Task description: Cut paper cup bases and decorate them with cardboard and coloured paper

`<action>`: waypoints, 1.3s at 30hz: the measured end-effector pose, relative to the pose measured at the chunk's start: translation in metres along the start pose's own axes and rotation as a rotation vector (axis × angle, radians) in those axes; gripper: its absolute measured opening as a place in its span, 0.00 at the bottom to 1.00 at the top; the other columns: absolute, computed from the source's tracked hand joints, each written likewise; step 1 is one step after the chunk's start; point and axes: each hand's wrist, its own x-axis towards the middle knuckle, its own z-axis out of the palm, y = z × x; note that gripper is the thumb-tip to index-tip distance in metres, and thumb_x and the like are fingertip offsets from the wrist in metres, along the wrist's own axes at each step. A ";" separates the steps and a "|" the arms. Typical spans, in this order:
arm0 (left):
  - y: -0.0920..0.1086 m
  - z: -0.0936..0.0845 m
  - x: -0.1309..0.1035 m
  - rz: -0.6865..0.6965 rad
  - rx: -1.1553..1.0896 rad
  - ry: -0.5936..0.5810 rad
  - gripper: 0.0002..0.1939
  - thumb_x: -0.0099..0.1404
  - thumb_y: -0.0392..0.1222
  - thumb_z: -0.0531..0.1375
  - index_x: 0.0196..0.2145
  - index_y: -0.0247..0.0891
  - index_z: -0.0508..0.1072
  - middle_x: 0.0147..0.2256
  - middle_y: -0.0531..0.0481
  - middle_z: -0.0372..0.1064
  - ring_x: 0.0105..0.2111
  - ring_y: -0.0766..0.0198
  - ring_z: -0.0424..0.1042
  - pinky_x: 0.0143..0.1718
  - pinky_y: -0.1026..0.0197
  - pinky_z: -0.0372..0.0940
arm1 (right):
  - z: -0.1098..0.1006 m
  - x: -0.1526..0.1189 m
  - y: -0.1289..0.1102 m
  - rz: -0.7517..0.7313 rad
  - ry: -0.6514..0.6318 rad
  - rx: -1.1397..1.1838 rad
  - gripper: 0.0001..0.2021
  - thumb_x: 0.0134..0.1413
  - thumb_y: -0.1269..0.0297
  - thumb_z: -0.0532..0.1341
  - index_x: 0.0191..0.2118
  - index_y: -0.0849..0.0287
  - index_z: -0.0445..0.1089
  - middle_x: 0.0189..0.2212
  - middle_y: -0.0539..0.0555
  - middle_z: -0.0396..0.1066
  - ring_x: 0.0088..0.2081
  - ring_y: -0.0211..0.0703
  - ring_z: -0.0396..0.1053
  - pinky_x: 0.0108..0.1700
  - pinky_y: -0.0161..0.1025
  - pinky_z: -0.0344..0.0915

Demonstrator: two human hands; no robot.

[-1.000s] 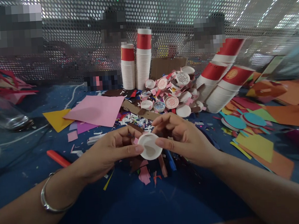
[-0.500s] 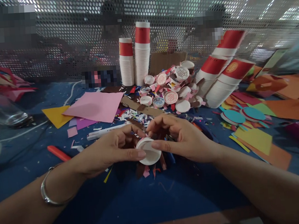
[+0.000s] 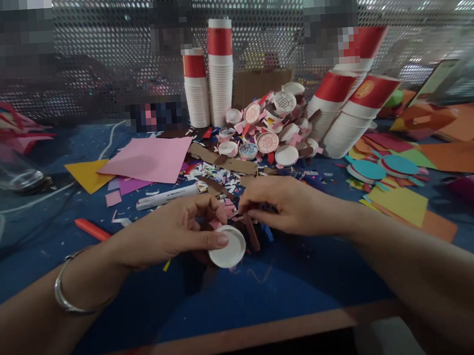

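A round white paper cup base (image 3: 227,247) with a low rim is pinched between the thumb and fingers of my left hand (image 3: 191,223). Bits of pink paper stick out at its edge. My right hand (image 3: 279,204) is apart from it, up and to the right, over the heap of paper scraps (image 3: 231,186). Its thumb and fingers are drawn together beside a brown paper strip (image 3: 252,233); whatever lies between the fingertips is too hidden to make out.
Stacked paper cups (image 3: 219,77) stand at the back, with more leaning stacks (image 3: 339,107) right. Between them is a pile of decorated cup bases (image 3: 267,142). Pink paper (image 3: 147,159), white markers (image 3: 168,196) and a red tool (image 3: 92,229) lie left; turquoise discs (image 3: 366,170) lie right.
My right hand has let go of the white cup base and moved up off it. My left hand keeps hold of the base, now lower left and tilted flatter. The view has shifted slightly.
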 end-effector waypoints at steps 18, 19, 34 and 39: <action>-0.001 -0.012 -0.003 0.052 0.857 0.204 0.17 0.62 0.59 0.65 0.33 0.42 0.74 0.27 0.52 0.74 0.24 0.62 0.68 0.24 0.61 0.54 | 0.010 -0.004 -0.002 -0.239 -0.126 -0.528 0.11 0.62 0.73 0.57 0.47 0.62 0.74 0.35 0.59 0.71 0.38 0.51 0.64 0.40 0.45 0.61; 0.000 -0.013 -0.004 0.084 0.836 0.190 0.17 0.61 0.58 0.67 0.36 0.42 0.75 0.30 0.51 0.76 0.27 0.61 0.70 0.26 0.61 0.56 | 0.010 -0.004 -0.002 -0.232 -0.105 -0.514 0.11 0.61 0.73 0.57 0.46 0.61 0.74 0.35 0.59 0.71 0.38 0.51 0.65 0.40 0.45 0.61; -0.004 -0.017 -0.002 0.164 0.752 0.009 0.27 0.54 0.49 0.74 0.49 0.42 0.72 0.43 0.51 0.75 0.39 0.59 0.74 0.38 0.59 0.67 | 0.010 -0.009 -0.022 -0.122 0.383 0.142 0.05 0.56 0.75 0.63 0.38 0.59 0.71 0.32 0.52 0.74 0.32 0.39 0.71 0.36 0.38 0.66; -0.004 -0.017 0.001 0.169 0.784 0.012 0.25 0.54 0.50 0.73 0.46 0.42 0.73 0.40 0.51 0.73 0.35 0.60 0.71 0.32 0.61 0.65 | 0.014 -0.007 -0.023 -0.115 0.298 0.231 0.04 0.60 0.73 0.63 0.41 0.65 0.74 0.36 0.55 0.76 0.36 0.39 0.73 0.40 0.37 0.68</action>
